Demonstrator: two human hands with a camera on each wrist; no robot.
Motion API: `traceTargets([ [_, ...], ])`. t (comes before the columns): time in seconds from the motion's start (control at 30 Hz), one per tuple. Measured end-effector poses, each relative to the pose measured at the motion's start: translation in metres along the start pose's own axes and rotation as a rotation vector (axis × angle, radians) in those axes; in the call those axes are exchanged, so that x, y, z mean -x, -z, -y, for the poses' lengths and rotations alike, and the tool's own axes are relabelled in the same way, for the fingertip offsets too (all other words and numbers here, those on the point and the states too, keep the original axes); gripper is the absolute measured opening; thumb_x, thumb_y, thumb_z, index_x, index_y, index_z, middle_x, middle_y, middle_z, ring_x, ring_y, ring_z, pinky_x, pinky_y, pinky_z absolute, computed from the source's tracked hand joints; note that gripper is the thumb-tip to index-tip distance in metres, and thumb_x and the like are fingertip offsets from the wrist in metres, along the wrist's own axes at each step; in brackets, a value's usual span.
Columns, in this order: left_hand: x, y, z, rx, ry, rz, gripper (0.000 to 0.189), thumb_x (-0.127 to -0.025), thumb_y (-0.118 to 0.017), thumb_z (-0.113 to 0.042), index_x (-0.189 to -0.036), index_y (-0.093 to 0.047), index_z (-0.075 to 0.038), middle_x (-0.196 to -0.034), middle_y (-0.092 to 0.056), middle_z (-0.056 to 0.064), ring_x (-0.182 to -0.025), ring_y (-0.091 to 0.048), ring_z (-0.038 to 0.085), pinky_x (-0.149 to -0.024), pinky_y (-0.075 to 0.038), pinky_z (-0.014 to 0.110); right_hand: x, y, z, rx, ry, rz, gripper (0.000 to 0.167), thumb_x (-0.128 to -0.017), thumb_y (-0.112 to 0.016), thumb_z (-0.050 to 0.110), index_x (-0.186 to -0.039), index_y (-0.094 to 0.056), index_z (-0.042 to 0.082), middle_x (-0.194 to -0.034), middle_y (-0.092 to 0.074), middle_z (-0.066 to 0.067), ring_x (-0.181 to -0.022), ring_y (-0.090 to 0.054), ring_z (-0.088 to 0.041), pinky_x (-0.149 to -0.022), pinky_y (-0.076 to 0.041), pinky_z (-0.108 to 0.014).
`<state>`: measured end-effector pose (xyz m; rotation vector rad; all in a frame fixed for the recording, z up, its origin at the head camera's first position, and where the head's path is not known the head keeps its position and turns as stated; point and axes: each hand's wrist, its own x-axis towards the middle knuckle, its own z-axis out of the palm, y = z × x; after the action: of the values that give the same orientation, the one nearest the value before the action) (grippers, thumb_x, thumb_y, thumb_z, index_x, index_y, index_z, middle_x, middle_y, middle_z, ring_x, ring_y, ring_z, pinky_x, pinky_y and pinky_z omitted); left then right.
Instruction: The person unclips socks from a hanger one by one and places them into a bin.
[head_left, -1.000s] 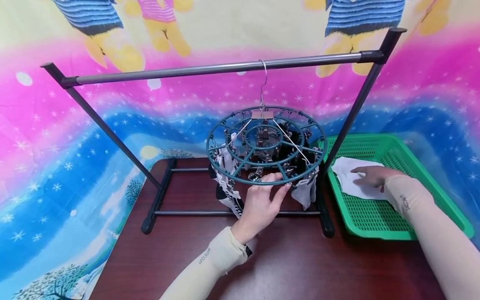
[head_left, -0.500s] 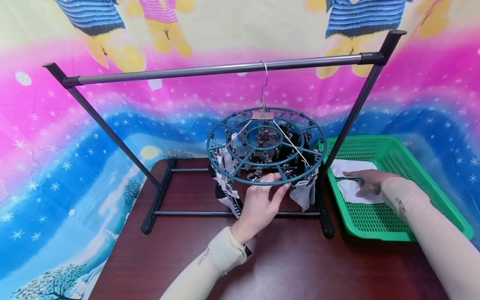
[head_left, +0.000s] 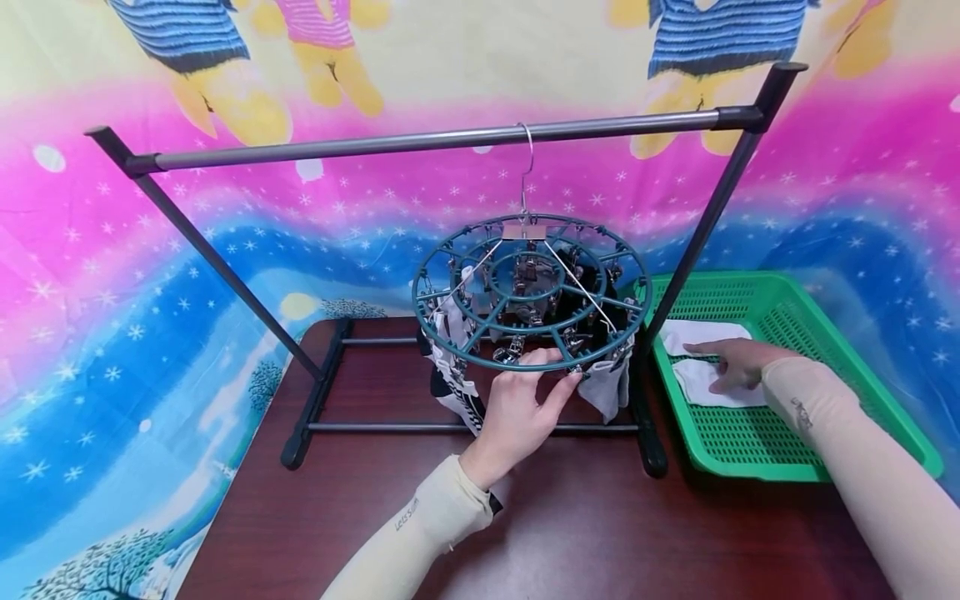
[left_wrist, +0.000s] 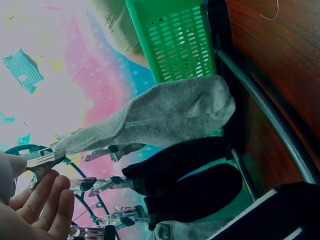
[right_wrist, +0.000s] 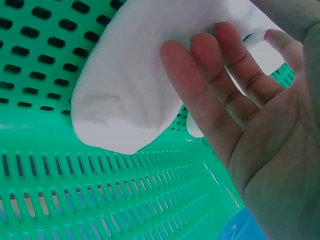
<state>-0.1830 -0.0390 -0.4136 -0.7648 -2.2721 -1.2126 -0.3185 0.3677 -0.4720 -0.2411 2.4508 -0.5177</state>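
Note:
A round green clip hanger [head_left: 489,363] hangs from the rack, with several socks clipped beneath it. At its front rim my left hand [head_left: 517,417] pinches a metal clip [left_wrist: 46,159] between thumb and fingers. That clip bites the cuff of a grey sock [left_wrist: 172,112], which dangles toe down. Inside the green basket [head_left: 757,467], two white socks [head_left: 708,333] lie side by side. My right hand [head_left: 742,362] is over them, its fingers extended and touching the white fabric. The right wrist view shows one white sock [right_wrist: 125,95] running behind those fingers [right_wrist: 200,100].
A dark metal rack [head_left: 315,148] stands on the brown table [head_left: 570,533], its feet and lower bars around the hanging socks. Black socks [left_wrist: 195,185] hang close to the grey one. The basket sits against the rack's right foot [head_left: 654,458]. A printed cloth [head_left: 337,217] hangs behind.
In the basket, the white fabric under my right hand has parted into two socks lying apart, and the hand has shifted slightly left. My left hand stays at the hanger's rim.

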Motion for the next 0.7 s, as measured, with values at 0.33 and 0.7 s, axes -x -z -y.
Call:
traceTargets([
  [0.33,0.006,0.005,-0.004,0.053,0.048,0.083,0.031,-0.100,-0.071,-0.027,-0.127,-0.065,-0.014,-0.114,-0.074,0.000,-0.107,-0.071,0.014,-0.094,-0.057,0.033,0.015,0.013,0.010,0.059,0.085,-0.064,0.077,-0.098,-0.071,0.021,-0.161,-0.031,0.002,-0.097,-0.066,-0.011,-0.061,-0.051,-0.017,-0.056,-0.045,-0.033],
  [0.7,0.021,0.010,-0.008,0.036,-0.021,0.099,0.031,-0.102,-0.068,-0.024,-0.129,-0.064,-0.010,-0.111,-0.075,0.002,-0.100,-0.073,0.010,-0.092,-0.058,0.026,0.059,0.020,0.068,0.052,0.251,-0.287,0.048,-0.100,-0.069,0.024,-0.145,-0.059,0.011,-0.104,-0.068,-0.005,-0.083,-0.064,-0.017,-0.067,-0.054,-0.035],
])
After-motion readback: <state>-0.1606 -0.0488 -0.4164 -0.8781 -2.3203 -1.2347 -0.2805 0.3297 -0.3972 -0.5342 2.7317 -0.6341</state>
